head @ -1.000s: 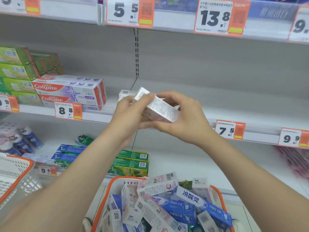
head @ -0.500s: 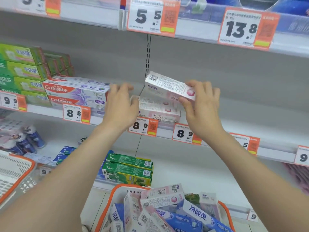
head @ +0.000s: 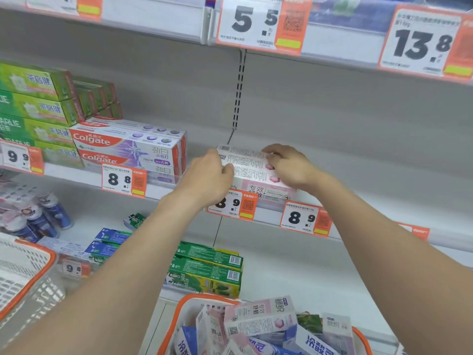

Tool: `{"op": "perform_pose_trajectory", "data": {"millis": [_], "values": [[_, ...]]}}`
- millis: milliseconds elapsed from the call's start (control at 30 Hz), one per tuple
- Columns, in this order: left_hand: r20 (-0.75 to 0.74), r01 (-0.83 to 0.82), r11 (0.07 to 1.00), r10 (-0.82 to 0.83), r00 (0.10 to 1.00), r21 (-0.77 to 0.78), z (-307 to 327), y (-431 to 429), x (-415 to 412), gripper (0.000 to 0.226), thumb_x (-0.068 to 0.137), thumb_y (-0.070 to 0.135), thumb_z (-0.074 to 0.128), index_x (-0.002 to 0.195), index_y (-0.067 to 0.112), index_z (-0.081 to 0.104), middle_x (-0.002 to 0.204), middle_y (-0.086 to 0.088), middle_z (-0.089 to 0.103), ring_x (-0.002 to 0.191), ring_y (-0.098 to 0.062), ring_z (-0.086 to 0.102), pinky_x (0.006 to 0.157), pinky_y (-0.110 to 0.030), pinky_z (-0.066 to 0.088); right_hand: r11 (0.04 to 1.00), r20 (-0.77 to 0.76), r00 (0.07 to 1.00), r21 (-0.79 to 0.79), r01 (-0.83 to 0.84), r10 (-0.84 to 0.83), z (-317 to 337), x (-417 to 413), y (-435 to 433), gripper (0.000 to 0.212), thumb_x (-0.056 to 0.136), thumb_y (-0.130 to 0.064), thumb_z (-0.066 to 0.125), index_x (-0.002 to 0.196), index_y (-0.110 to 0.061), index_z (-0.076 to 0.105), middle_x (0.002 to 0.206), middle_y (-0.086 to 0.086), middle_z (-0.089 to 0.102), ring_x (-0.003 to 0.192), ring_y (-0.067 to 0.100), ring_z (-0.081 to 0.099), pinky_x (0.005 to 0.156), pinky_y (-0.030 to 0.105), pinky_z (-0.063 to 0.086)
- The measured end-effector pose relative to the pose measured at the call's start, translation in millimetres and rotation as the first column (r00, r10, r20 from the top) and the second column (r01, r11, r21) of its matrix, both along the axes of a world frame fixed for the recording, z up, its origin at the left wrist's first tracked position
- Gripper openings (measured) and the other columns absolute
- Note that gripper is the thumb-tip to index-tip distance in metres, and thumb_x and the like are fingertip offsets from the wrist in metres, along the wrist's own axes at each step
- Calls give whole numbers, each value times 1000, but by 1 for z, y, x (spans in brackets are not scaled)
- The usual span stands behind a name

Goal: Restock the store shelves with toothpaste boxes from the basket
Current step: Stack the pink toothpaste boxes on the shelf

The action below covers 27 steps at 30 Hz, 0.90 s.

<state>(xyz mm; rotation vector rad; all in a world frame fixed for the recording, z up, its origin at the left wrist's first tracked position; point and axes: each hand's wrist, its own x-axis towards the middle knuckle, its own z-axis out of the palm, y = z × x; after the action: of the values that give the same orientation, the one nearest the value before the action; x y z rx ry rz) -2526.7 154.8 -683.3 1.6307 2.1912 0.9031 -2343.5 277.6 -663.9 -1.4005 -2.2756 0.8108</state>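
Observation:
A white and pink toothpaste box (head: 245, 160) lies on top of a small stack of like boxes (head: 263, 189) on the middle shelf (head: 358, 201). My left hand (head: 208, 175) holds its left end with curled fingers. My right hand (head: 289, 165) grips its right end from above. Below, the white basket with an orange rim (head: 189, 303) holds several pink and blue toothpaste boxes (head: 261, 321).
Colgate boxes (head: 128, 149) and green boxes (head: 38, 106) fill the shelf to the left. Green and yellow boxes (head: 207, 270) and blue boxes (head: 110, 242) sit on the lower shelf. A second basket (head: 28, 272) stands at the left. Price tags (head: 304, 219) line the shelf edges.
The box came down from mid-air onto the stack on the shelf. Both hands moved in to its two ends. The camera moved closer to the shelf.

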Motion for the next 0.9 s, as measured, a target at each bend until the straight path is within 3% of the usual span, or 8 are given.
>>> {"op": "perform_pose_trajectory", "data": {"millis": [133,233,400,500,600,733,800,900], "values": [[59,18,1000,-18,998,-4,3,3,2,40,103,33,44,134,8,48,120,-5,65,99,-25,65,84,-45,59,996,-126,992,-92,-1,-11,-10,2,-4,39,112,-18,32,148,-14,47,127,12,55,87,2,55,52,9,46],[75,31,999,-31,997,10,4,6,8,46,107,26,40,147,3,40,121,1,53,106,-20,53,86,-34,44,995,-117,993,-96,-3,-8,-12,2,2,39,111,-23,32,147,-21,47,134,10,52,88,4,56,59,12,49],[47,16,999,-18,999,31,0,10,5,29,106,35,42,114,9,53,107,-11,68,93,-29,66,76,-43,56,997,-48,999,-75,4,-7,-15,4,-6,42,105,-34,31,143,-30,47,134,10,51,113,20,60,104,43,53],[8,6,1000,-7,1000,27,0,8,2,31,103,41,43,109,13,55,99,-9,69,81,-27,69,70,-44,60,997,-36,999,-69,34,-37,-12,2,-12,53,94,-41,30,143,-32,47,133,11,52,115,32,62,102,46,52],[-1,15,999,-15,1000,35,1,7,1,31,104,42,43,107,14,56,98,-7,70,78,-26,70,68,-47,62,975,-231,968,-217,49,-100,-5,6,-17,45,104,-29,39,148,-25,49,140,8,53,109,18,66,85,30,56],[0,24,999,-24,1000,32,0,9,1,30,107,39,42,110,12,56,97,-7,70,82,-27,70,70,-48,61,938,-376,883,-304,169,-281,-6,33,-28,69,86,-25,45,154,-11,42,148,13,56,130,25,58,115,47,45],[14,21,999,-22,1000,47,-1,10,0,28,107,36,40,108,12,55,99,-8,69,84,-28,69,72,-48,60,954,-357,901,-255,159,-245,-10,44,-42,47,87,-14,43,129,2,52,123,21,66,105,21,60,98,43,51],[36,15,998,-17,999,64,0,11,2,27,109,31,38,108,9,54,103,-10,67,81,-23,66,68,-45,58,979,-259,960,-196,57,-108,-7,46,-63,26,82,-6,45,101,-13,60,95,-1,72,82,26,65,69,36,53]]}}
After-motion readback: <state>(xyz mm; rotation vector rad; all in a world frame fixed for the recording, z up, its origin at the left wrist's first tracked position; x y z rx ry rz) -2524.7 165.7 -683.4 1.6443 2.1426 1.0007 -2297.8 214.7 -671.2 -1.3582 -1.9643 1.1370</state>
